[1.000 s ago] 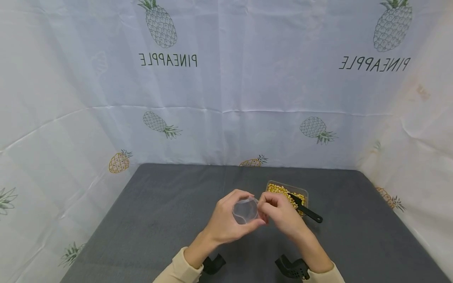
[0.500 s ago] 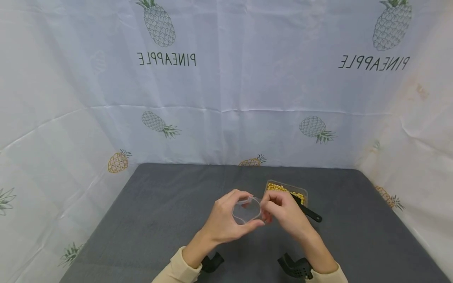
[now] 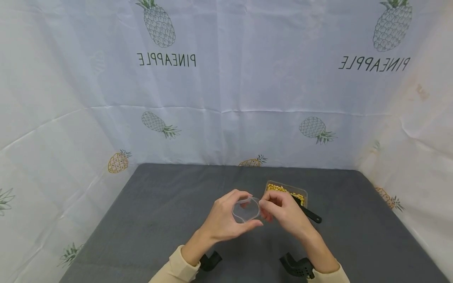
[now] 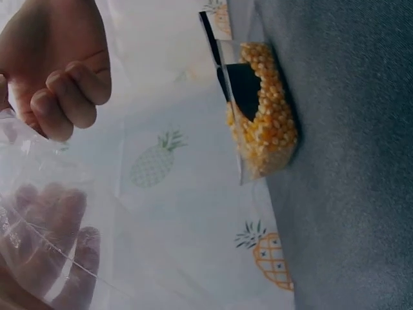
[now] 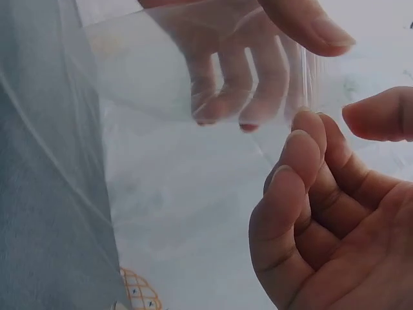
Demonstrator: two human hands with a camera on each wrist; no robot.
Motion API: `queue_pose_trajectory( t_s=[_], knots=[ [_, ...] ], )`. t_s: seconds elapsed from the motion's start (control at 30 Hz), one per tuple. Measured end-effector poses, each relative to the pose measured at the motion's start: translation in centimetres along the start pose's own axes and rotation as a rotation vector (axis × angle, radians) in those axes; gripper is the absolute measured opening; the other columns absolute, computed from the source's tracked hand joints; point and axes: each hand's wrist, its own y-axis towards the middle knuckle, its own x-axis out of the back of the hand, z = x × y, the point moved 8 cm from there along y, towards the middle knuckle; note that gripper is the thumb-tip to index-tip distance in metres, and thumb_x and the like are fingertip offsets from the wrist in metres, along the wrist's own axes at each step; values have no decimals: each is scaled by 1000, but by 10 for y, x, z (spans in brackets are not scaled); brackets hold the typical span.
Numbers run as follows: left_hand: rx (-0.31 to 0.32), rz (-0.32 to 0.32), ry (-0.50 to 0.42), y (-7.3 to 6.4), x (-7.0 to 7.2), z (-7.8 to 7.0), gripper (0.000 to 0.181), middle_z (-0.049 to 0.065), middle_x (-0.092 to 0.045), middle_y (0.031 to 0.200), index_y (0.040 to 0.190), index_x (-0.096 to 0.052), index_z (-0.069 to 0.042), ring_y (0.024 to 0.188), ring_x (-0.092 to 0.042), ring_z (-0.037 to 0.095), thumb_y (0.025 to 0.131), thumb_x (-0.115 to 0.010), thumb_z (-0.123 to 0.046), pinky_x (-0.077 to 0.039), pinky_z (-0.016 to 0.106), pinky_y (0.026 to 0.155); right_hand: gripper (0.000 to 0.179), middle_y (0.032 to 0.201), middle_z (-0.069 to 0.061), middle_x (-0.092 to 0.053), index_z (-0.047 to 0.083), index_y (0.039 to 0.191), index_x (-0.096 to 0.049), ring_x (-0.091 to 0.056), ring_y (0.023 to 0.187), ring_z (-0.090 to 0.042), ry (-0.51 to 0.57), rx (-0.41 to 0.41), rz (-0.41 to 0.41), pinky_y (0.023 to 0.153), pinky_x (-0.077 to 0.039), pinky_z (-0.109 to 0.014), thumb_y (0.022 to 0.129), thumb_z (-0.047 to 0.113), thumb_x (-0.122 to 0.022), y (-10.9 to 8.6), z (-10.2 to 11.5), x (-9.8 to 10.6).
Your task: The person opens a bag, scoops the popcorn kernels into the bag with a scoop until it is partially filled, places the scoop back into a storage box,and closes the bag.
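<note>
A clear plastic bag [image 3: 245, 212] is held above the table with its mouth spread into a rounded opening facing up. My left hand [image 3: 224, 218] grips it from the left side, thumb in front and fingers behind; through the film [image 5: 142, 77] those fingers show in the right wrist view. At the right side of the mouth, my right hand [image 3: 284, 212] pinches the bag's edge between thumb and curled fingers. Nothing can be seen inside the bag [image 4: 32, 155]. Behind the right hand stands a clear container [image 4: 242, 169] of yellow corn kernels [image 4: 271, 126].
A black scoop [image 4: 244, 93] is stuck in the kernels, its handle [image 3: 313, 215] leaning out over the container's right rim. The grey tabletop [image 3: 166, 204] surrounds everything. A white pineapple-print curtain [image 3: 226, 86] hangs behind and at both sides.
The bag's mouth has spread wider since one second ago. My right hand has moved slightly to the right, covering more of the corn container. The left hand has hardly shifted.
</note>
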Motion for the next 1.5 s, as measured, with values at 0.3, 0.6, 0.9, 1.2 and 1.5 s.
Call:
queue_pose_trajectory(
  t_s=[0.3, 0.6, 0.9, 1.2, 1.5],
  knots=[
    [47, 36, 68, -3, -3, 11, 56, 0, -69, 103, 120, -66, -13, 90, -67, 11, 88, -74, -59, -58, 34, 75, 21, 78, -8, -63, 2, 91, -66, -61, 65, -30, -111, -89, -13, 63, -55, -37, 104, 17, -59, -3, -20, 9],
    [55, 74, 140, -5, -7, 18, 56, -1, -70, 108, 119, -66, -14, 90, -69, 12, 86, -76, -58, -56, 29, 77, 17, 82, -4, -63, 10, 96, -69, -63, 72, -21, -248, -188, -46, 66, -53, -34, 104, 23, -61, -15, -38, 24],
    [50, 91, 177, -5, -10, 21, 56, -1, -70, 107, 119, -66, -13, 88, -69, 13, 85, -78, -56, -55, 28, 76, 7, 87, 8, -66, 20, 95, -71, -61, 77, -7, -497, -189, -107, 68, -51, -30, 100, 22, -66, -27, -51, 40],
    [64, 99, 190, -7, -13, 25, 55, -4, -69, 106, 120, -65, -15, 87, -66, 8, 85, -77, -56, -54, 25, 74, 8, 95, 4, -68, 13, 102, -72, -64, 83, -9, -612, -219, -105, 73, -54, -34, 100, 18, -66, -40, -55, 55],
    [59, 95, 198, -6, -14, 29, 56, -2, -69, 103, 121, -66, -15, 85, -65, 9, 86, -76, -58, -54, 24, 72, 6, 94, 5, -65, 13, 100, -71, -63, 89, -19, -789, -175, -156, 74, -54, -43, 95, 13, -72, -48, -57, 71]
  ],
)
